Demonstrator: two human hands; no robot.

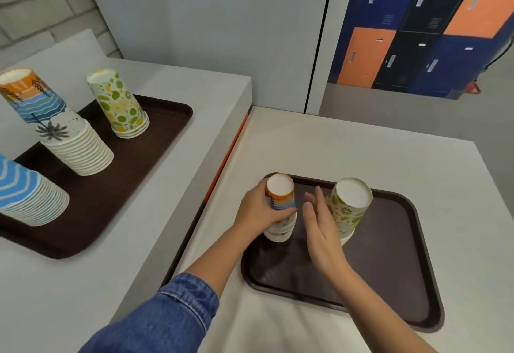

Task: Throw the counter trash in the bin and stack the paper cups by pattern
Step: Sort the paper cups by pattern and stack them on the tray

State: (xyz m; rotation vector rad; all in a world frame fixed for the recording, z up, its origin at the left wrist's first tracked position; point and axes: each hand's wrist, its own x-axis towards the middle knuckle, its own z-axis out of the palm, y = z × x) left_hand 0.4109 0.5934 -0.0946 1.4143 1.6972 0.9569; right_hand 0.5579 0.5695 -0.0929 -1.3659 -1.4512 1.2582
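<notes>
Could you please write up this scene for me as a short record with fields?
near tray: dark brown, holds two upturned cup stacks
left hand: grips the sunset-pattern stack
right hand: open, between that stack and the citrus-pattern stack
far tray: on the raised counter to the left, holds three upturned stacks
stacks on it: far sunset stack, far citrus stack, blue-wave stack

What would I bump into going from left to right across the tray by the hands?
left hand, gripping the orange cups → right hand, open → green cups, all over the tray.
</notes>
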